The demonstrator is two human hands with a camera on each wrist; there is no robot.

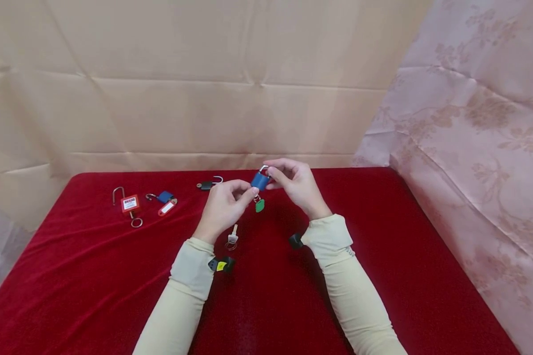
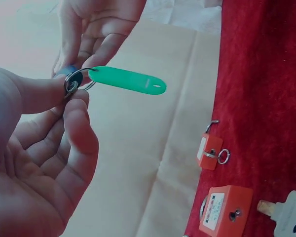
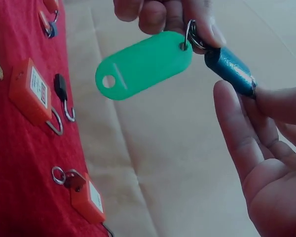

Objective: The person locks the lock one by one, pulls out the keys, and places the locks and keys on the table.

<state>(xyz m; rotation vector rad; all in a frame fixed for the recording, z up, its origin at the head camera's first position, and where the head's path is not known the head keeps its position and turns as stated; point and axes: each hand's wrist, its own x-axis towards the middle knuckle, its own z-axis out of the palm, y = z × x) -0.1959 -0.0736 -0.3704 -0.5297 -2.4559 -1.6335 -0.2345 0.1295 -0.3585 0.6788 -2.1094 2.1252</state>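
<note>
A blue padlock [image 1: 260, 181] with a silver shackle is held up above the far part of the table between both hands. My left hand [image 1: 226, 204] pinches its lower end, beside the metal rings. My right hand [image 1: 296, 185] grips the upper end by the shackle, thumb against fingers. From the rings hangs a green key tag [image 1: 259, 205], seen broad in the right wrist view as a green oval tag [image 3: 143, 66]. Fingers cover the keyhole and part of the shackle, so I cannot tell whether the shackle is fastened.
On the red cloth [image 1: 266, 305] at left lie a red padlock [image 1: 131, 203] and a blue padlock [image 1: 165, 196] with a red tag [image 1: 167, 208]. A black padlock [image 1: 206, 185] lies behind my left hand, a key [image 1: 233, 236] under my left wrist. Beige sheeting [image 1: 204, 118] hangs behind.
</note>
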